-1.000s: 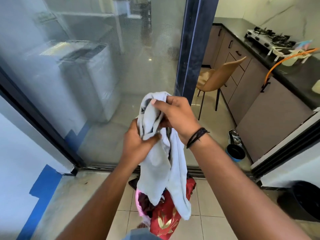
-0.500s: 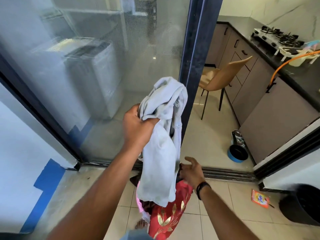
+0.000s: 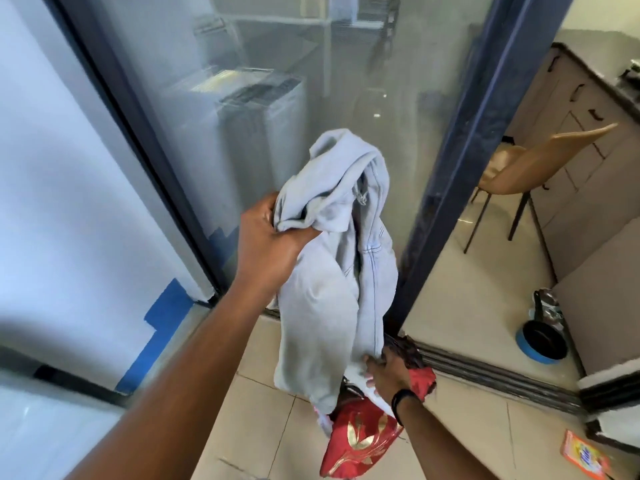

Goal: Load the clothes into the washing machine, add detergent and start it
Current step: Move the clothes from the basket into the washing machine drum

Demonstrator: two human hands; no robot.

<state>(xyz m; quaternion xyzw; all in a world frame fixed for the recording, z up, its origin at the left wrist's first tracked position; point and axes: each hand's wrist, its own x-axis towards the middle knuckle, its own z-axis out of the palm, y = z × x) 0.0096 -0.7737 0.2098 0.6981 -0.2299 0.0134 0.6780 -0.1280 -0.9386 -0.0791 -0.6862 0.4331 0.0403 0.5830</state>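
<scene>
A grey garment (image 3: 332, 271) is gripped by the left hand (image 3: 270, 244), while the clothes pile (image 3: 360, 441) is grasped by the right hand (image 3: 389, 374).

Pale-blue garment (image 3: 332, 271) hanging, bunched

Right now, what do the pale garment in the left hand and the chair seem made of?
Pale garment: looks like faded light-blue denim or heavy cotton, matte, with visible double-stitched seams. Chair: smooth tan moulded shell, probably plastic with a slight sheen, on thin dark legs, likely metal.
</scene>
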